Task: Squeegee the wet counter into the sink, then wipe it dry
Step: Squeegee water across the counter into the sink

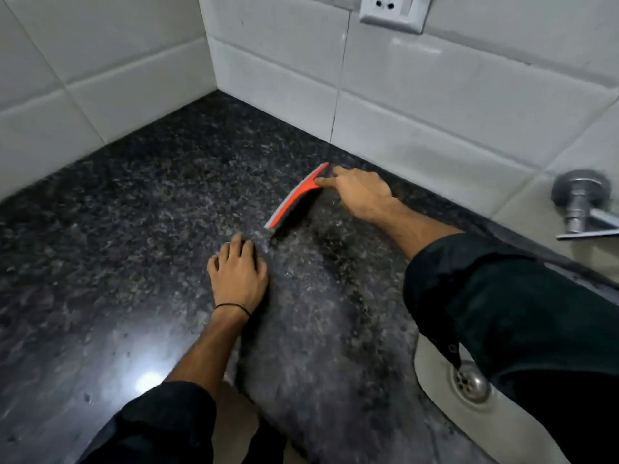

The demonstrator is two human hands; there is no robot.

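An orange squeegee [294, 199] with a grey blade stands on the dark speckled granite counter [140, 202], near the back wall. My right hand [361, 192] grips its handle, which the fingers mostly hide. A wet film with droplets spreads on the counter from the blade toward the sink [445, 403] at the lower right. My left hand [239, 269] rests on the counter just left of the blade's near end, fingers spread and slightly bent, holding nothing.
White tiled walls [435, 105] meet in a corner behind the counter. A metal tap [579, 205] sticks out of the right wall above the sink, whose drain [470, 383] shows under my right sleeve. A wall socket [392, 10] sits at the top.
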